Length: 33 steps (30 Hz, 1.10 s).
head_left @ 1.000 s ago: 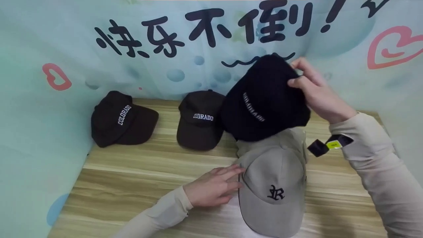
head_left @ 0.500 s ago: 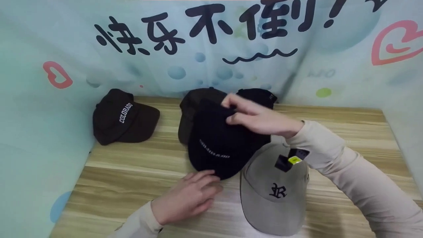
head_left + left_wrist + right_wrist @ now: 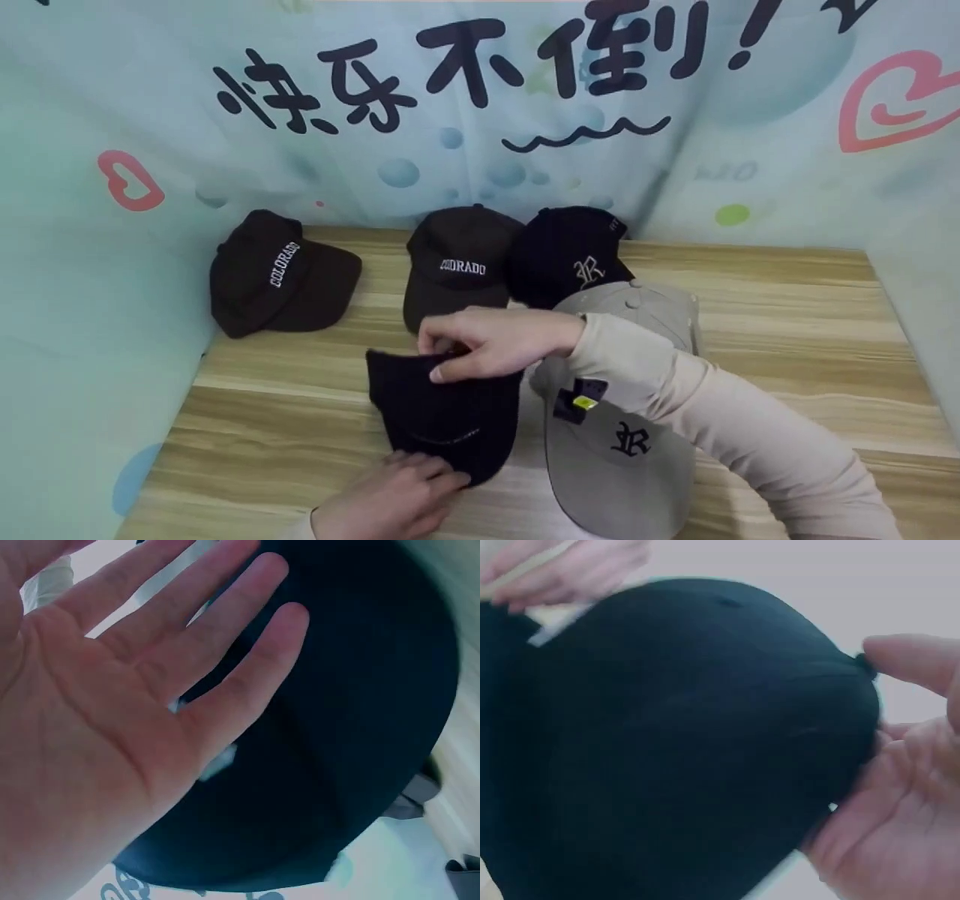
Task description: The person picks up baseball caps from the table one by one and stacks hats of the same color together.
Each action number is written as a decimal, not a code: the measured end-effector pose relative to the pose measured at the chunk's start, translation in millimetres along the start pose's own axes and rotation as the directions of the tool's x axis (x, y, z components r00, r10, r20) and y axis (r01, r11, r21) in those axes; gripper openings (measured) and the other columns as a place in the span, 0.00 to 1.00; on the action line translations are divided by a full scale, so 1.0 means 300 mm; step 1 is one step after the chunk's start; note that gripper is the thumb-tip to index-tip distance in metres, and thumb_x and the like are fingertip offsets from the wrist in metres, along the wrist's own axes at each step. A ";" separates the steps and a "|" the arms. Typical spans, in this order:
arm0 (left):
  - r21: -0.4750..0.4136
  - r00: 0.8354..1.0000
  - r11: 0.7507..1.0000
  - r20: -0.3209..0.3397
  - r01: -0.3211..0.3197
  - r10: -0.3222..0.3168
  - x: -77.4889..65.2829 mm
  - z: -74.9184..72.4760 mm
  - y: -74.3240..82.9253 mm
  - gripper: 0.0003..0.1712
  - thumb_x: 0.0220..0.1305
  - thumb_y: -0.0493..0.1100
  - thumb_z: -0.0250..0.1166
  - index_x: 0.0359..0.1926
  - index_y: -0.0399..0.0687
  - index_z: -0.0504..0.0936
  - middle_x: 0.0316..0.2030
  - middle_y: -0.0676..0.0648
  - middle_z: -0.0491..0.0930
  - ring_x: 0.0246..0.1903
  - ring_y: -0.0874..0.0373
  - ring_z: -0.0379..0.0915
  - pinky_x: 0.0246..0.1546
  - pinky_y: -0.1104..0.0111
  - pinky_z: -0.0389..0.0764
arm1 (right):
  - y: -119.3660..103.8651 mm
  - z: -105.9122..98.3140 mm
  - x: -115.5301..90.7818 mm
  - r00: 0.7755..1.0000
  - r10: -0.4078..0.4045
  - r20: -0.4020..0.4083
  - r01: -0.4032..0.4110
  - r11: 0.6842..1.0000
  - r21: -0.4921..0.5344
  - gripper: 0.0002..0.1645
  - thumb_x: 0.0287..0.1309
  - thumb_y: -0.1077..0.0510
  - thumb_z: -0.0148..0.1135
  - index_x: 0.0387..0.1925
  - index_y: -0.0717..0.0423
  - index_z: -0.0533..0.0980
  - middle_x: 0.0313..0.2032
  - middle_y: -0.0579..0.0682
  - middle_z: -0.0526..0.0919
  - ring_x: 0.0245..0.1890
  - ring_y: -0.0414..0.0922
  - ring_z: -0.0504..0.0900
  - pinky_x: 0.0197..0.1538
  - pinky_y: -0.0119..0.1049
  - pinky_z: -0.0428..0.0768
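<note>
A black baseball cap (image 3: pixel 457 401) with a line of lettering is held over the front middle of the table. My right hand (image 3: pixel 506 341) grips it by the crown, thumb on the near side. In the right wrist view, that hand's thumb (image 3: pixel 915 660) sits by the crown's top button and the other fingers are partly behind the fabric. My left hand (image 3: pixel 397 491) is at the cap's front, fingertips right by the brim. The left wrist view shows its palm (image 3: pixel 90 735) and extended fingers spread beside the dark brim (image 3: pixel 367 675).
A grey cap (image 3: pixel 615 487) with a black emblem lies at right, partly under my right forearm, other grey fabric behind it. A black cap (image 3: pixel 559 251) and brown COLORADO cap (image 3: pixel 461 240) stand behind. Another brown cap (image 3: pixel 251 270) is at left. A printed cloth (image 3: pixel 360 172) backs the wooden table.
My right hand has carried the black cap from the back right to the front middle, tilting it over. My left hand has left the grey cap's side and moved down and left, to the black brim.
</note>
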<state>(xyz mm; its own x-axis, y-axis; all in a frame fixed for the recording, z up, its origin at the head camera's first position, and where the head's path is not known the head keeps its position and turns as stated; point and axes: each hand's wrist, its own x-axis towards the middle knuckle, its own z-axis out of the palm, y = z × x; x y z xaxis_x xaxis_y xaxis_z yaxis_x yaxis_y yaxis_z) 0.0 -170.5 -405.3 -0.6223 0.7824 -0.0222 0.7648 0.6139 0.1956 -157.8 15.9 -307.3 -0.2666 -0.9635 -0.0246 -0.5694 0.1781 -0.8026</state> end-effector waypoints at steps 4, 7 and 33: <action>-0.085 0.992 0.991 0.083 0.103 -0.096 -0.023 0.019 -0.006 0.21 0.60 0.45 0.66 0.55 0.46 0.80 0.43 0.49 0.76 0.41 0.54 0.74 0.37 0.61 0.78 | 0.035 0.012 0.025 0.987 0.136 -0.090 -0.145 0.984 -0.107 0.08 0.64 0.57 0.59 0.41 0.58 0.76 0.38 0.49 0.82 0.36 0.41 0.78 0.43 0.33 0.74; -0.086 0.991 0.988 0.062 0.125 -0.120 -0.033 0.039 -0.014 0.22 0.58 0.44 0.67 0.54 0.46 0.81 0.45 0.48 0.74 0.41 0.54 0.72 0.36 0.61 0.78 | 0.079 0.009 0.039 0.968 0.192 -0.162 -0.216 0.965 -0.149 0.09 0.65 0.56 0.58 0.43 0.57 0.76 0.33 0.46 0.81 0.32 0.41 0.77 0.39 0.35 0.73; -0.127 0.990 0.985 -0.057 0.119 -0.127 0.025 0.071 -0.059 0.21 0.50 0.39 0.70 0.45 0.32 0.84 0.48 0.36 0.67 0.53 0.34 0.67 0.55 0.49 0.71 | 0.249 -0.274 -0.045 0.774 0.614 -0.157 -0.620 0.683 -0.386 0.33 0.71 0.40 0.43 0.66 0.58 0.67 0.63 0.63 0.68 0.63 0.62 0.65 0.62 0.58 0.61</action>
<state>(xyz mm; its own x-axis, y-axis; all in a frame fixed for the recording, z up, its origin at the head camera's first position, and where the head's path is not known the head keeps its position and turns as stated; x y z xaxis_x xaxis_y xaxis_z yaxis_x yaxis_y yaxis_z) -14.6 -173.3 -429.7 -0.7232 0.6906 0.0087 0.6575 0.6845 0.3148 -260.7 58.6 -318.0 -0.6781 -0.6048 -0.4177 -0.5238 0.7963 -0.3025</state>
